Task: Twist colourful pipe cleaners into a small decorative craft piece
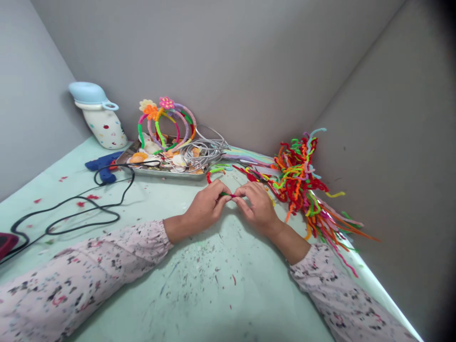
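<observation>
Over the middle of the table, my left hand (204,207) and my right hand (259,205) meet almost fingertip to fingertip. Both are closed in a pinch on a thin pipe cleaner (232,195), which shows green on the left and dark pink between the fingers. Just behind my left hand curves a red and green pipe-cleaner length (209,176); whether it joins the held piece is hidden by the fingers. More loose pipe cleaners (249,173) lie behind my right hand.
A metal tray (167,175) bears scraps, coiled grey wire (204,152) and pipe-cleaner headbands with flowers (166,103). Left are a blue glue gun (107,166), its black cord (119,216) and a bottle (107,126). A large pipe-cleaner heap (299,175) stands right, near grey walls.
</observation>
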Tool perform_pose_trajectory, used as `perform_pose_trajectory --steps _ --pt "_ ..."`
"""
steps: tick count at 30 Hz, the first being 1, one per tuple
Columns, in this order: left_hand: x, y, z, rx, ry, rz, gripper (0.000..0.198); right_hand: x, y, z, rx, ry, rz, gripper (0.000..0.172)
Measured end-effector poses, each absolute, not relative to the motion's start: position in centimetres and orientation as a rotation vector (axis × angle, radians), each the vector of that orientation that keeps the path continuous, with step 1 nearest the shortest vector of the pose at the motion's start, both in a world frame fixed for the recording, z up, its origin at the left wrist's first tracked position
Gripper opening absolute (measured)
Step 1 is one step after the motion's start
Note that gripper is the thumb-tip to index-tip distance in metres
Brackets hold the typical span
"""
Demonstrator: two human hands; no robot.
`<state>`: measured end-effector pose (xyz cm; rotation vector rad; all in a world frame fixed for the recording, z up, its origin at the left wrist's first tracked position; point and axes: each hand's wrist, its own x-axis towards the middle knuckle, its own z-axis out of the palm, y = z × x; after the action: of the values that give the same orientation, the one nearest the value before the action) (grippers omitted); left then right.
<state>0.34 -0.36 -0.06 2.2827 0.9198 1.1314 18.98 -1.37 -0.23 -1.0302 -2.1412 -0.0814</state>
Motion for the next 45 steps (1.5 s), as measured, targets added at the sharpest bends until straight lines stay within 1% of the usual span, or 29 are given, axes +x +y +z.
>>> perform_pose_trajectory --steps 9,22,27,33,45 --pt "0.28 -0.4 0.01 2.277 0.903 1.161 0.01 18.93 -1.55 0.18 -1.017 -2.049 0.117 0.009" --pt "0.37 -0.25 -0.26 2.313 0.895 1.155 0.007 18.88 -1.48 -0.13 -1.094 -2.042 0.368 0.018" --pt "0.39 -0.3 -0.24 2.315 0.89 1.149 0.007 18.86 -1.44 -0.14 -1.102 -2.043 0.409 0.02" --pt "0.41 -0.33 -0.08 2.294 0.912 1.142 0.008 18.86 -1.45 0.02 -1.063 -2.01 0.4 0.017" --pt "0.41 -0.32 -0.02 2.333 0.897 1.109 0.008 18.87 -1.41 -0.3 -1.095 -2.068 0.415 0.023"
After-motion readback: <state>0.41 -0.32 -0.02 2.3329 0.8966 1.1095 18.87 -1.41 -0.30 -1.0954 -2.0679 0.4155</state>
